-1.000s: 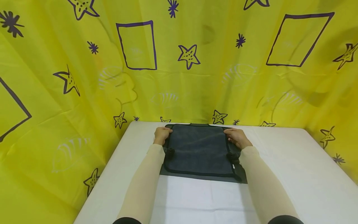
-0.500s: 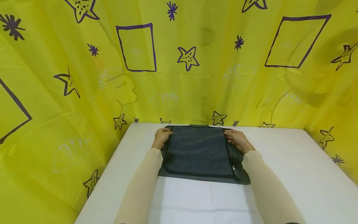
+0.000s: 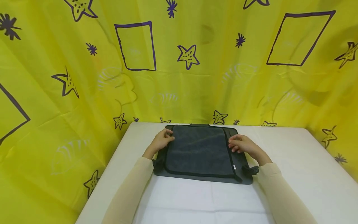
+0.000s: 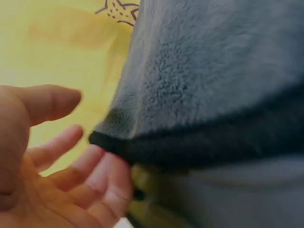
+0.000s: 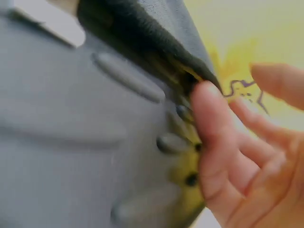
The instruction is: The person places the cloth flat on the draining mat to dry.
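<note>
A dark blue-grey plush cloth point(image 3: 199, 149) with black edging lies spread over a dark grey board point(image 3: 244, 179) with rounded corners. At the cloth's upper left corner is my left hand point(image 3: 161, 140). In the left wrist view its fingers touch the black edging point(image 4: 209, 149) from below, and the thumb stands apart. My right hand point(image 3: 243, 144) is at the cloth's right edge. The right wrist view shows its fingertips at the underside of the cloth's corner point(image 5: 156, 31), thumb held away. Raised ridges point(image 5: 128, 76) show on the board there.
The board lies on a white-covered table point(image 3: 282, 149), near its far edge. A yellow curtain point(image 3: 167, 84) with starfish drawings hangs behind and along both sides. A small white tag point(image 3: 234, 167) sticks out at the cloth's right edge. Black bands point(image 3: 250, 170) circle both wrists.
Both hands have loosened from the cloth's upper corners, where they were pinching it. The wrists have drawn outward and toward me, uncovering more of the board. The cloth stays nearly in place.
</note>
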The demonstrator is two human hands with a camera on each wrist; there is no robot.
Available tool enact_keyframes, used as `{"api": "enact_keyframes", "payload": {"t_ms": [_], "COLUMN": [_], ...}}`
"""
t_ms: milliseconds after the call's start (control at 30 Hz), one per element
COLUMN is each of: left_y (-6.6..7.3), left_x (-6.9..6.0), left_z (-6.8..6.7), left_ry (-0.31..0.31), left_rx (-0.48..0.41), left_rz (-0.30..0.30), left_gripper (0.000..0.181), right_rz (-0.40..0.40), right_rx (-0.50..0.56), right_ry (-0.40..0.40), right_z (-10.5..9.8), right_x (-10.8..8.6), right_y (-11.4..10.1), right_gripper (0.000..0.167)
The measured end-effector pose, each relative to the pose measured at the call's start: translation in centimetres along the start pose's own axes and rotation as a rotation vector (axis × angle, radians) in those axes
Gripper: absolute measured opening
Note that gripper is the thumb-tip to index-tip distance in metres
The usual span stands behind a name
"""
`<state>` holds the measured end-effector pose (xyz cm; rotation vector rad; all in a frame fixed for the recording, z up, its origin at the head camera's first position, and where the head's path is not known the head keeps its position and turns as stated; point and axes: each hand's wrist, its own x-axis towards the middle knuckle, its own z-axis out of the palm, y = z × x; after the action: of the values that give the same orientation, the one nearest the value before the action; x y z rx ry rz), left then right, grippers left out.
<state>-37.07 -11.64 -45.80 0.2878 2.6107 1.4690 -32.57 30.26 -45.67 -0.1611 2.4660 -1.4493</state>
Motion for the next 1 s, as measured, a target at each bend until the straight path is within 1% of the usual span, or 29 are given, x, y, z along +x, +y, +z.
{"api": "enact_keyframes", "payload": {"t_ms": [100, 167, 267, 367, 467, 567, 633, 767, 833, 933, 1000], "left_y": [0.3, 0.5, 0.7, 0.9, 0.9, 0.8, 0.7, 0.4, 0.1, -0.2, -0.4], "left_x": [-1.3, -2.0, -2.9, -3.6, -4.1, -4.5, -4.7, -4.9, -4.9, -4.9, -4.9], "left_z": [-0.4, -0.7, -1.1, -1.4, -1.5, -1.6, -1.6, -1.5, -1.5, -1.5, -1.5], "left_ry": [-0.065, -0.115, -0.192, -0.245, -0.276, -0.29, -0.291, -0.294, -0.293, -0.294, -0.298], "left_rx": [0.105, 0.154, 0.181, 0.182, 0.193, 0.203, 0.213, 0.245, 0.252, 0.245, 0.236], "left_rz": [0.019, 0.021, -0.006, -0.04, -0.063, -0.066, -0.051, 0.007, 0.026, 0.035, 0.04], "left_gripper": [0.037, 0.036, 0.032, 0.029, 0.028, 0.028, 0.027, 0.023, 0.02, 0.017, 0.015], "right_rz": [-0.041, -0.063, -0.111, -0.148, -0.175, -0.19, -0.197, -0.208, -0.21, -0.212, -0.223], "right_rx": [-0.035, -0.048, -0.072, -0.096, -0.124, -0.14, -0.151, -0.166, -0.164, -0.16, -0.154], "right_ry": [-0.108, -0.188, -0.297, -0.351, -0.35, -0.337, -0.326, -0.292, -0.273, -0.252, -0.254], "right_z": [0.0, 0.1, 0.2, 0.3, 0.5, 0.7, 0.9, 1.1, 1.2, 1.2, 1.3], "right_x": [-1.6, -2.5, -3.5, -4.1, -4.3, -4.4, -4.4, -4.3, -4.2, -4.3, -4.4], "right_y": [0.0, -0.2, -0.5, -0.7, -0.8, -0.8, -0.8, -0.7, -0.5, -0.3, -0.1], "right_gripper": [0.037, 0.034, 0.031, 0.029, 0.026, 0.023, 0.022, 0.019, 0.018, 0.017, 0.016]}}
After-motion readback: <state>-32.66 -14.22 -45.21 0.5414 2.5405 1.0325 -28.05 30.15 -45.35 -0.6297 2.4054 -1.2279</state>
